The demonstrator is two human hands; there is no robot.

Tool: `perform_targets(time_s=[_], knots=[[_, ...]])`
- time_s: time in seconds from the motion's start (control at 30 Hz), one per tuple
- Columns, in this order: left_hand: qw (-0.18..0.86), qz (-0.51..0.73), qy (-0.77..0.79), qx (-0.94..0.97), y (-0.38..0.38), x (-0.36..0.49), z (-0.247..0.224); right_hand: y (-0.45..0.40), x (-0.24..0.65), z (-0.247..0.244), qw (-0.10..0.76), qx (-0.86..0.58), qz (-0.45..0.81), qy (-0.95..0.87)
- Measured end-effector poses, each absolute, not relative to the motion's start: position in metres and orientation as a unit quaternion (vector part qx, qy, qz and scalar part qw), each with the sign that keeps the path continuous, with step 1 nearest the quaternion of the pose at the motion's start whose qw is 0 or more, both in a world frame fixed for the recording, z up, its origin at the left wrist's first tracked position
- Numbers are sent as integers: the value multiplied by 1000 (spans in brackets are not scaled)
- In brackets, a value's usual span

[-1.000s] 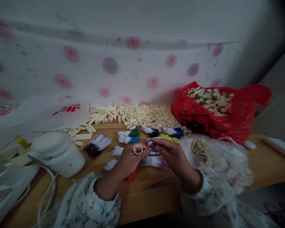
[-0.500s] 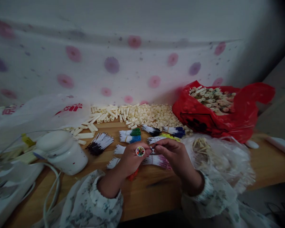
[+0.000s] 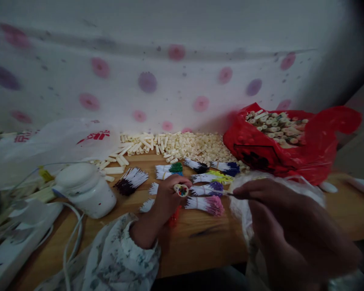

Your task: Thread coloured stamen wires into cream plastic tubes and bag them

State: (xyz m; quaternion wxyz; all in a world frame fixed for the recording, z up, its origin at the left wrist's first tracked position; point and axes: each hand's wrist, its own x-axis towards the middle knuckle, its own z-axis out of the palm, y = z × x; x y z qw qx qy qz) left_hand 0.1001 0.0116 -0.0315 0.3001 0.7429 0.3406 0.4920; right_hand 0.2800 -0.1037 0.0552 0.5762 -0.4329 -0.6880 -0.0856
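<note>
My left hand (image 3: 165, 200) is closed round a short cream tube (image 3: 182, 190) whose open end faces me, with several coloured tips showing inside. A thin white stick (image 3: 222, 193) is pinched between thumb and fingers of my right hand (image 3: 288, 230), which is raised near the camera and partly blurred. Where the stick's far end lies is hard to make out. Below and around my hands lie bundles of white stems with coloured tips: a pink bundle (image 3: 204, 205), a purple one (image 3: 208, 188), a yellow one (image 3: 212, 177) and a green one (image 3: 169, 168). Red tips (image 3: 174, 216) show under my left wrist.
Loose cream tubes (image 3: 182, 145) are heaped along the back. A red plastic bag (image 3: 261, 157) full of tubes stands at right, a clear bag (image 3: 242, 210) before it. At left are a white jar (image 3: 86, 192), a power strip (image 3: 18, 242) and its cable.
My right hand has moved right and toward the camera, away from my left hand, with the thin stick. The tube in my left hand has tilted slightly; the view has shifted a little.
</note>
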Motion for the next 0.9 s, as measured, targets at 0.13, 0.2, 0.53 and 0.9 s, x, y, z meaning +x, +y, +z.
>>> perform_targets(time_s=[0.13, 0.2, 0.53, 0.9], knots=[[277, 494, 341, 750, 12, 100, -33, -109, 263, 69, 527, -389, -115, -747], [267, 497, 335, 755, 12, 100, -33, -105, 256, 69, 522, -384, -121, -752], [241, 492, 324, 771, 10, 101, -30, -88, 244, 49, 542, -360, -98, -753], [208, 456, 272, 821, 5, 96, -27, -70, 260, 19, 511, -430, -114, -736]])
